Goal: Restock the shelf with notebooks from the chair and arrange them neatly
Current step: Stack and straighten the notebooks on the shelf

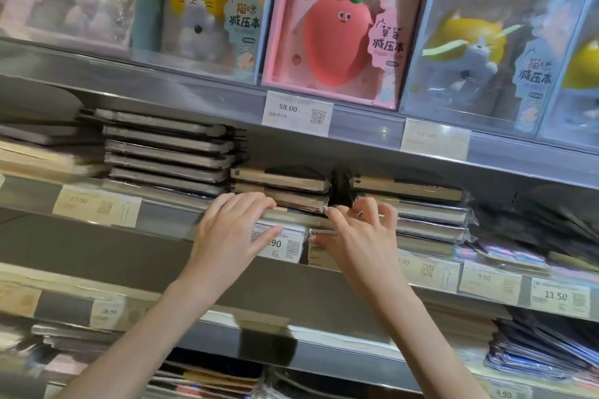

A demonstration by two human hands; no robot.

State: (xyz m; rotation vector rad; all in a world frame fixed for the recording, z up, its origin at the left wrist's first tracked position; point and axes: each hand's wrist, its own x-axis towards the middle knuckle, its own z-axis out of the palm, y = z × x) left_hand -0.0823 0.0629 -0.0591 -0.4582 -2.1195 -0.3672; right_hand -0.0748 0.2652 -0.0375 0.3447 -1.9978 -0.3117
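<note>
A short middle stack of wrapped notebooks (282, 185) lies on the grey shelf (168, 220). At its bottom, a notebook with a pale page edge (298, 219) juts out at the shelf's front. My left hand (227, 230) grips that notebook's left end, fingers curled over the top and thumb underneath. My right hand (356, 236) holds its right end, thumb at the corner and fingers curled above, brushing the right stack (428, 214). The chair is out of view.
A taller stack of dark notebooks (168, 155) stands just left of the middle stack. Boxed cat and strawberry notebooks (334, 26) fill the shelf above. Price tags (97, 206) line the rails. More notebooks lie on the lower shelf (534, 353).
</note>
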